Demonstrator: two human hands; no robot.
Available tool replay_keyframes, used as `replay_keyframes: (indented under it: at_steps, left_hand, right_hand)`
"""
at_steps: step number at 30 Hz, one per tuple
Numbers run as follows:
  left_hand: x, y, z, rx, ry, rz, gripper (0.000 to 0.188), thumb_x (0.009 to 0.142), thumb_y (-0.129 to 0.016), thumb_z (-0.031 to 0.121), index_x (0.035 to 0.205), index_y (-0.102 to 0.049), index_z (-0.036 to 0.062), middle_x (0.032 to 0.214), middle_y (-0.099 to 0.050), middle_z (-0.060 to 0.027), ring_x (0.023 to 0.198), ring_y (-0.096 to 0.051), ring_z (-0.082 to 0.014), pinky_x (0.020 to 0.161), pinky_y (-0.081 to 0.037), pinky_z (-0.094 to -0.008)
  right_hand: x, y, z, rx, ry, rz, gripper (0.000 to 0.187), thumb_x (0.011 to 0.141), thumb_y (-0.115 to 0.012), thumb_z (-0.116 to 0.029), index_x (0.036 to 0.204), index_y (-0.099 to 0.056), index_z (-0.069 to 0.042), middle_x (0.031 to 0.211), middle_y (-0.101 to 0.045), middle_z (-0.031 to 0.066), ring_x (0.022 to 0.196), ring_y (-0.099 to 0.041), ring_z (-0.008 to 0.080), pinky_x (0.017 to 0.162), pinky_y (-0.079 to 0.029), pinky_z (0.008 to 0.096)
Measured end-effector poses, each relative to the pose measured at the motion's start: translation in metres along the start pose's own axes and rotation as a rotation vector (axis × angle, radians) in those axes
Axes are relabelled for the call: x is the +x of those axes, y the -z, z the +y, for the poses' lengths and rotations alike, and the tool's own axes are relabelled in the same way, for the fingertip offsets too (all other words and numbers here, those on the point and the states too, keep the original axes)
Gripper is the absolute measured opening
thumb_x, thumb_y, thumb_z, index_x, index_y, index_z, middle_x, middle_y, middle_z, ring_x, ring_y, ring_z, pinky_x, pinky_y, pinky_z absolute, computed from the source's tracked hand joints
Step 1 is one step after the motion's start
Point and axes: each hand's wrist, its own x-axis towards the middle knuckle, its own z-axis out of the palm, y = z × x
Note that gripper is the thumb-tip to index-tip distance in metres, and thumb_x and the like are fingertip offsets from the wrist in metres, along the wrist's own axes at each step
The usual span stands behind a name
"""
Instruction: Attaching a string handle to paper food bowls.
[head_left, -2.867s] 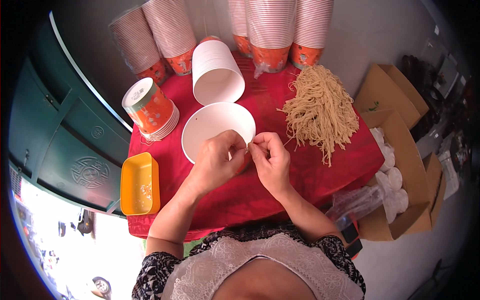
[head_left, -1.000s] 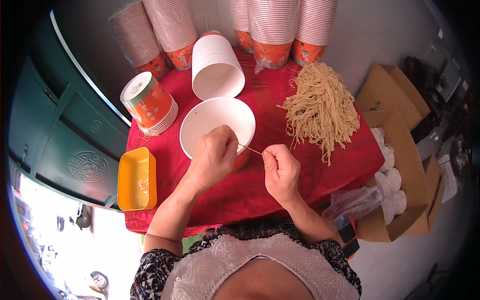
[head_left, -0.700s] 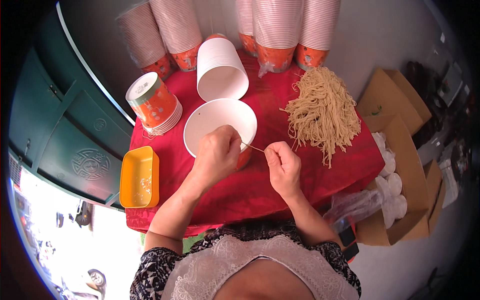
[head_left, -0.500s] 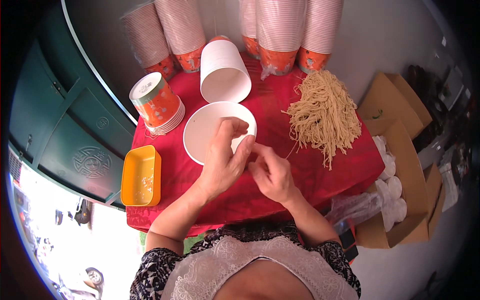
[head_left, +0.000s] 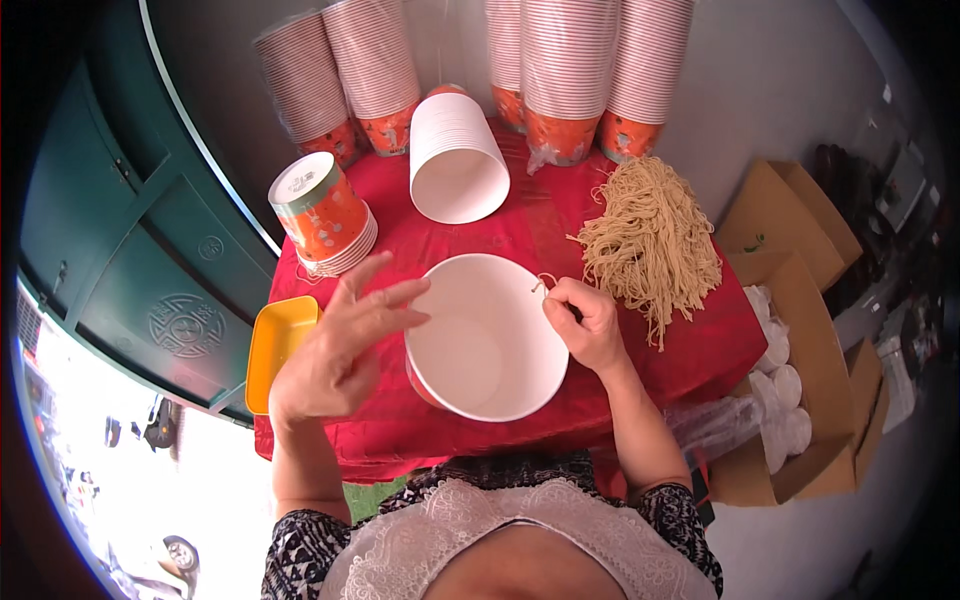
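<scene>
A large white paper bucket [head_left: 490, 340] stands before me, its wide mouth facing up toward me. At its right rim, my right hand [head_left: 588, 325] is closed, pinching a thin tan string [head_left: 541, 284] whose short end curls up by the rim. Whether the string is fastened to the bucket, I cannot tell. My left hand [head_left: 350, 345] is off the bucket's left side with its fingers spread and nothing in them. A pile of cut tan strings [head_left: 655, 245] lies to the right on the table.
A red cloth covers the table [head_left: 390, 435]. Left are a yellow tray [head_left: 283, 345] and upturned orange buckets [head_left: 322, 220]. Beyond lies a white bucket stack [head_left: 458, 150]; tall wrapped stacks [head_left: 565, 75] line the wall. Cardboard boxes [head_left: 810, 350] hold white items at right.
My hands were close together over the bucket's right rim; now they are apart, the left moved left and opened. The bucket has come nearer and right, its mouth more in view.
</scene>
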Motion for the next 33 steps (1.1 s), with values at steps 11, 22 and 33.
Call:
replay_keyframes:
  at_steps: [11, 22, 33]
  left_hand:
    - [0.005, -0.033, 0.006, 0.238, -0.027, 0.162, 0.017, 0.072, -0.076, 0.002, 0.082, -0.063, 0.0070, 0.078, -0.063, -0.0063, 0.119, -0.059, -0.0320, 0.105, -0.034, -0.0575]
    - [0.014, -0.107, 0.012, 0.424, 0.371, 0.402, 0.008, 0.078, -0.076, 0.012, 0.082, -0.069, 0.0108, 0.067, -0.065, -0.0022, 0.073, -0.065, -0.0232, 0.083, -0.040, -0.0426]
    - [0.011, -0.111, 0.040, 0.231, 0.137, 0.520, 0.046, 0.073, -0.079, 0.005, 0.114, -0.059, -0.0012, 0.135, -0.046, -0.0283, 0.107, -0.053, -0.0428, 0.089, -0.047, -0.0504]
  right_hand:
    - [0.005, 0.017, -0.049, -0.198, 0.012, 0.121, 0.016, 0.093, -0.058, 0.002, 0.106, -0.066, 0.002, 0.085, -0.070, 0.0115, 0.071, -0.067, 0.0158, 0.062, -0.052, 0.0275]
    - [-0.044, -0.002, -0.074, 1.092, -0.270, 0.186, 0.020, 0.100, -0.049, -0.015, 0.091, -0.057, 0.001, 0.078, -0.048, 0.0014, 0.054, -0.035, 0.0081, 0.049, -0.029, 0.0238]
    - [-0.024, -0.020, -0.048, 1.534, -0.244, 0.380, 0.033, 0.102, -0.042, -0.032, 0.093, -0.061, -0.005, 0.076, -0.048, 0.0016, 0.056, -0.036, 0.0115, 0.050, -0.031, 0.0264]
